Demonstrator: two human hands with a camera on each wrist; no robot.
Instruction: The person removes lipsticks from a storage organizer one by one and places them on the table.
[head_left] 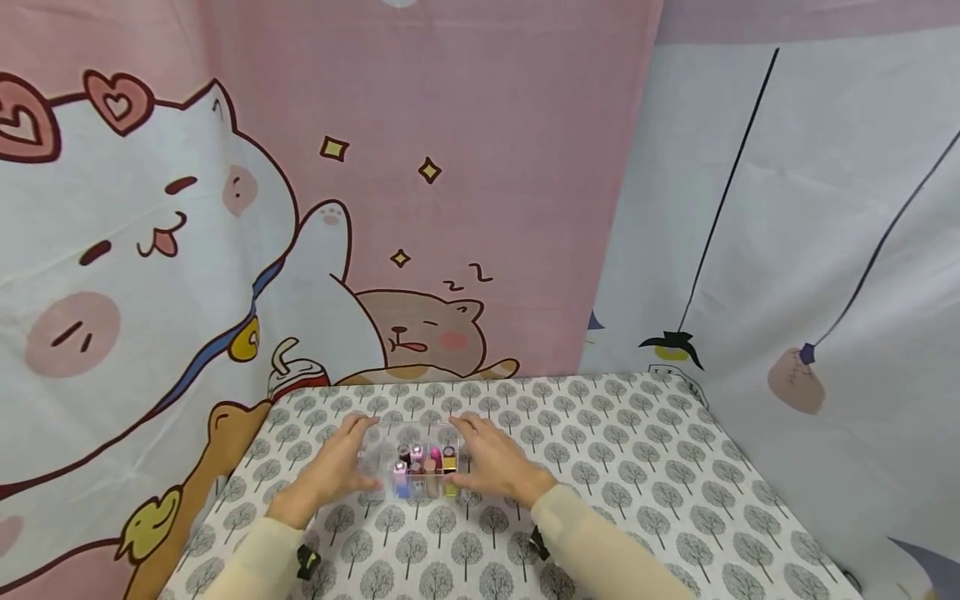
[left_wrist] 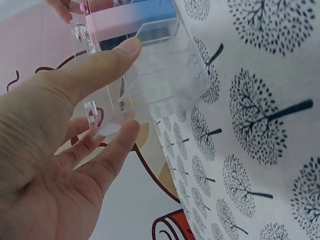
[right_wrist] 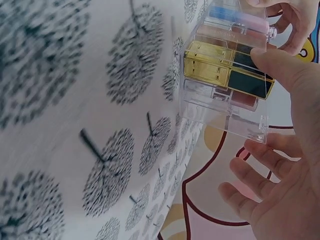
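Observation:
A clear plastic organizer box (head_left: 408,433) with several lipsticks in its compartments stands on the patterned cloth, between my two hands. My left hand (head_left: 341,462) holds its left end, thumb at the near side and fingers toward the back. At the opposite end, my right hand (head_left: 498,458) holds the box the same way, its thumb beside the gold and black lipstick (right_wrist: 205,62). A pink and blue lipstick (left_wrist: 132,20) stands close to my left thumb. The compartment (left_wrist: 165,80) at the left end holds nothing. In the right wrist view, my lower right fingers are spread apart.
A white cloth (head_left: 592,475) printed with grey trees covers the table. Behind it hangs a pink curtain (head_left: 510,208) with cartoon animals, and a pale curtain (head_left: 750,250) with drawn lamps hangs at the right.

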